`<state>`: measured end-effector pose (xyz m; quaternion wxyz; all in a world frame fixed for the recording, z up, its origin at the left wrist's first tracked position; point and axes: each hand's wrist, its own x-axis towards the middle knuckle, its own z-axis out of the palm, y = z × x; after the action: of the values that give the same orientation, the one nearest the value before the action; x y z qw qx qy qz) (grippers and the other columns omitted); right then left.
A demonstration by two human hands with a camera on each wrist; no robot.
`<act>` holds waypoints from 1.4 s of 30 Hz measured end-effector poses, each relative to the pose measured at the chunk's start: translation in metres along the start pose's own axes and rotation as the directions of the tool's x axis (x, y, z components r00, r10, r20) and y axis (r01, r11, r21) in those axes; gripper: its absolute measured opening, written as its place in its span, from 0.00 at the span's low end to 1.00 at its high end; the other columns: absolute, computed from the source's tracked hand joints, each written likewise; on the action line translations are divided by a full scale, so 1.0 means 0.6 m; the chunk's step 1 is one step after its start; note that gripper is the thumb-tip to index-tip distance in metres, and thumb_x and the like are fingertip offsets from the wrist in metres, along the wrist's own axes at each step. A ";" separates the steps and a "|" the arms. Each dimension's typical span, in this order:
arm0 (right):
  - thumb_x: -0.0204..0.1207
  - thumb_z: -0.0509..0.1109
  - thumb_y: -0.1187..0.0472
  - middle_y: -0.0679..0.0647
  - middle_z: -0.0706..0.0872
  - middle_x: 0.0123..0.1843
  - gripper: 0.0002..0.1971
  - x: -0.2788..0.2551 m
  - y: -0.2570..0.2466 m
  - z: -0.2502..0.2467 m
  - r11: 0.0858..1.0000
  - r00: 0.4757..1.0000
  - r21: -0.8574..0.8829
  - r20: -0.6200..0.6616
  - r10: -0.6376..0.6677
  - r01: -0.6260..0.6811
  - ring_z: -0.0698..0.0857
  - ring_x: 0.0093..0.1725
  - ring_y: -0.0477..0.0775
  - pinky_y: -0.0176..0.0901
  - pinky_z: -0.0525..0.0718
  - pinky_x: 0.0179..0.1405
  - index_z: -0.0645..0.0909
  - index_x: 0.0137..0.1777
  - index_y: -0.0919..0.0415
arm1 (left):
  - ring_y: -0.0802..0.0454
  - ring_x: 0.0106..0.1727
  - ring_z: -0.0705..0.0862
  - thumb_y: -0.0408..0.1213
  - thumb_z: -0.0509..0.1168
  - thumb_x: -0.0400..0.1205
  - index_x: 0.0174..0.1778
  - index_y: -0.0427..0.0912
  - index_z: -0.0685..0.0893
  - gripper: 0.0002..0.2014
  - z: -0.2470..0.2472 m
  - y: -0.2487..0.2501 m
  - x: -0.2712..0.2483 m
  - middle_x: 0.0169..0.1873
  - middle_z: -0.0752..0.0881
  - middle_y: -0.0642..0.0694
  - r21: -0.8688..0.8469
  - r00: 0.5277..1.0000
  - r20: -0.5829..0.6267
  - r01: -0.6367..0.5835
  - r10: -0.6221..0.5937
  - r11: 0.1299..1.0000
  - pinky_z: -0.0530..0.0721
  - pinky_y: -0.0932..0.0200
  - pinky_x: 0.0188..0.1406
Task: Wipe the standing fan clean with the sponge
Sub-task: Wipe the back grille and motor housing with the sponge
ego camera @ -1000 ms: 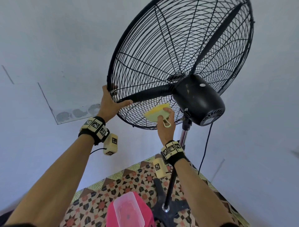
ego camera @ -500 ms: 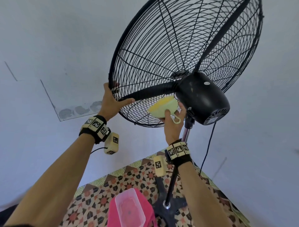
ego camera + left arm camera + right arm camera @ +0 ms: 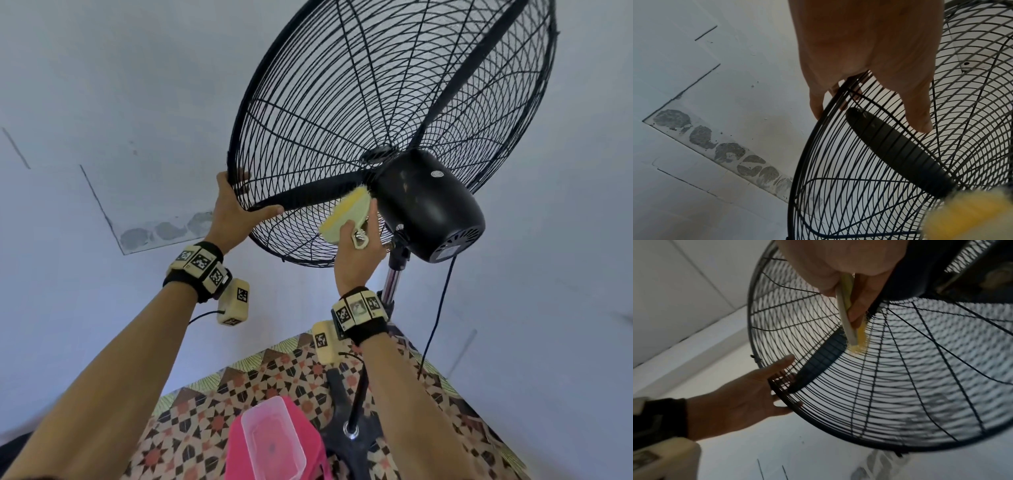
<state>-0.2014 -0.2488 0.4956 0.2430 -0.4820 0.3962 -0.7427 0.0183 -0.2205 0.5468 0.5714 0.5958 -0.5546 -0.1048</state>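
The standing fan (image 3: 394, 137) fills the view, its wire cage tilted above the person. Judged from this, the step is scrubbing the rear wires just beside the motor housing (image 3: 428, 205). To do it well, strokes should follow the wires outward from the housing with light pressure, so the cage does not flex toward the blade (image 3: 308, 198) inside. The left hand (image 3: 236, 212) grasps the cage rim, well out from the housing, steadying it. The right hand (image 3: 356, 253) grips the yellow sponge (image 3: 346, 216), pressed on the wires against the housing. Below the housing lie a patterned floor mat (image 3: 274, 383) and a clear tub (image 3: 274, 442) on a pink stool (image 3: 236, 455); pale walls surround.
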 end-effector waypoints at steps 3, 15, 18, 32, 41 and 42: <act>0.82 0.71 0.67 0.51 0.87 0.55 0.29 -0.001 0.015 -0.005 0.987 0.989 -0.077 0.049 0.143 -0.139 0.83 0.50 0.51 0.60 0.91 0.56 0.74 0.83 0.58 | 0.47 0.74 0.76 0.55 0.87 0.67 0.77 0.45 0.64 0.50 -0.002 -0.003 -0.001 0.72 0.76 0.50 -0.008 1.000 -0.006 0.018 -0.018 1.000 0.75 0.44 0.77; 0.82 0.70 0.64 0.55 0.87 0.68 0.29 0.019 0.021 -0.023 0.980 0.983 -0.160 0.124 0.138 -0.118 0.84 0.66 0.58 0.60 0.87 0.67 0.74 0.84 0.53 | 0.47 0.75 0.76 0.64 0.85 0.63 0.75 0.49 0.63 0.52 -0.002 -0.003 -0.006 0.72 0.75 0.50 -0.025 1.000 0.004 0.025 -0.025 0.999 0.76 0.37 0.78; 0.82 0.70 0.64 0.43 0.85 0.65 0.29 0.029 0.001 -0.026 0.984 0.997 -0.179 0.071 0.008 0.005 0.82 0.66 0.56 0.57 0.83 0.71 0.75 0.83 0.53 | 0.46 0.75 0.76 0.64 0.85 0.63 0.75 0.48 0.62 0.53 0.001 -0.003 -0.009 0.72 0.75 0.50 -0.030 1.000 0.010 0.021 -0.021 0.999 0.76 0.36 0.78; 0.86 0.66 0.65 0.63 0.89 0.63 0.26 0.019 0.005 -0.014 0.889 0.956 -0.352 0.083 -0.282 0.293 0.86 0.58 0.59 0.33 0.76 0.56 0.73 0.84 0.63 | 0.50 0.73 0.75 0.51 0.87 0.69 0.77 0.41 0.61 0.50 0.004 -0.002 -0.003 0.72 0.75 0.47 -0.011 1.000 0.004 -0.009 0.009 1.000 0.72 0.56 0.71; 0.87 0.65 0.64 0.63 0.86 0.65 0.28 -0.001 0.054 -0.029 0.840 0.953 -0.456 0.206 -0.222 0.294 0.88 0.54 0.65 0.61 0.92 0.50 0.68 0.87 0.60 | 0.52 0.70 0.75 0.47 0.87 0.71 0.74 0.39 0.61 0.47 0.004 -0.011 -0.011 0.69 0.75 0.46 -0.024 1.000 -0.020 -0.020 0.020 1.000 0.70 0.86 0.54; 0.87 0.65 0.65 0.62 0.86 0.65 0.26 0.000 0.045 -0.030 0.836 0.945 -0.443 0.197 -0.260 0.322 0.87 0.53 0.62 0.53 0.91 0.49 0.70 0.85 0.62 | 0.52 0.69 0.75 0.47 0.87 0.71 0.74 0.39 0.61 0.47 0.006 -0.010 -0.012 0.69 0.75 0.46 -0.022 0.999 -0.019 -0.029 0.028 0.999 0.70 0.87 0.54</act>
<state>-0.2185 -0.2577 0.4692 0.0279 -0.6278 0.4696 -0.6201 0.0163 -0.2184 0.5373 0.5847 0.5824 -0.5563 -0.0972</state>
